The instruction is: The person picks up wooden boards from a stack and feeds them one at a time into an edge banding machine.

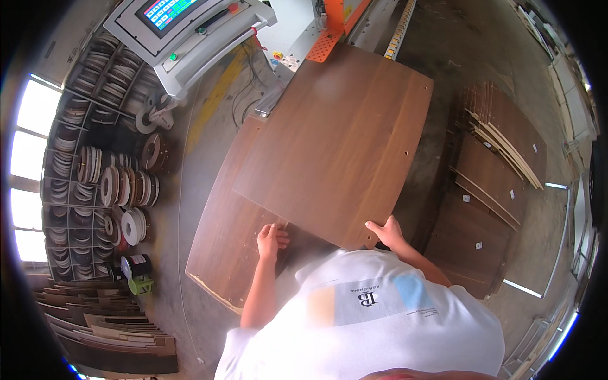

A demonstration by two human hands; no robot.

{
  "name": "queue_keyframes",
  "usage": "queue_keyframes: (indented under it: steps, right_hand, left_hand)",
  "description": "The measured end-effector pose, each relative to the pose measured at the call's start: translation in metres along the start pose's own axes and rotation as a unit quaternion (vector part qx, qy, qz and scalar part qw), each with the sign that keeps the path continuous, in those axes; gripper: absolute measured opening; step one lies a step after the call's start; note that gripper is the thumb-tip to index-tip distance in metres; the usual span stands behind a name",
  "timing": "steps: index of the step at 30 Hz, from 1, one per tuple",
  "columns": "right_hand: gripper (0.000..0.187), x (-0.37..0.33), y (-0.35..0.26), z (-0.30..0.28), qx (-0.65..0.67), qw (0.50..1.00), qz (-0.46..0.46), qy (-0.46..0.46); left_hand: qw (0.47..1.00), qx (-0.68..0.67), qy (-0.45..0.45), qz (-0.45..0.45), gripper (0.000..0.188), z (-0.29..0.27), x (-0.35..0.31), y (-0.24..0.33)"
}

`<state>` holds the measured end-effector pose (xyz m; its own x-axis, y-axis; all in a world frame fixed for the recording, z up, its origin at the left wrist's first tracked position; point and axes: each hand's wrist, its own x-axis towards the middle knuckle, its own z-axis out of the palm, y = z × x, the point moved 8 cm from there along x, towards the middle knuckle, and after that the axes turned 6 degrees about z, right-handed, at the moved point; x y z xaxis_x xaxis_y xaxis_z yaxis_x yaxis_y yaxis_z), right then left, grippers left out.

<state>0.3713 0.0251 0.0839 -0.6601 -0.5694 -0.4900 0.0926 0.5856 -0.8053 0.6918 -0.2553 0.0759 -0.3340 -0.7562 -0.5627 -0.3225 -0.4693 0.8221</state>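
A large brown wood-grain panel [335, 126] stretches away from me, its far end at the machine. My right hand [389, 233] grips its near right corner, thumb on top and the other fingers hidden underneath. A second brown panel [218, 244] lies partly under it, to the left. Over this lower panel's right edge is my left hand [271, 240], its fingers loosely bent and a little apart, with nothing visible in them. Small holes dot both panels, and the lower one's near edge looks pale and rough.
A machine with an orange guard [329, 41] and a control console [183, 38] stands ahead. Shelves of edge-band rolls [117, 183] line the left, above stacked boards [114, 335]. More brown panels [475, 202] are piled at the right. Cables [247, 88] lie on the floor.
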Motion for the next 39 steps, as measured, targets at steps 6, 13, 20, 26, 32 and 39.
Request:
queue_keyframes:
  steps: [6, 13, 20, 26, 32, 39]
  right_hand:
    - [0.042, 0.01, 0.003, -0.01, -0.002, 0.999, 0.021, 0.036]
    - [0.051, 0.04, -0.021, -0.037, 0.046, 0.997, 0.045, 0.049]
    - [0.046, 0.097, -0.007, -0.063, 0.071, 0.997, 0.022, 0.036]
    - [0.054, 0.137, -0.006, -0.092, 0.097, 0.99, 0.082, 0.06]
    - [0.058, 0.164, -0.028, -0.122, 0.099, 0.986, 0.106, 0.08]
    - [0.07, 0.147, 0.021, -0.118, 0.249, 0.956, 0.142, 0.067]
  left_hand:
    - [0.999, 0.021, 0.026, -0.027, 0.022, 0.004, 0.002, 0.001]
    - [0.998, 0.006, 0.048, -0.029, 0.02, 0.003, 0.001, 0.001]
    - [0.998, 0.008, 0.06, -0.027, 0.021, 0.004, 0.0, 0.006]
    - [0.998, 0.013, 0.065, -0.018, 0.021, 0.003, 0.001, 0.004]
    - [0.998, 0.011, 0.061, -0.008, 0.02, 0.004, 0.003, 0.003]
    - [0.998, 0.012, 0.062, -0.001, 0.02, 0.003, -0.002, 0.006]
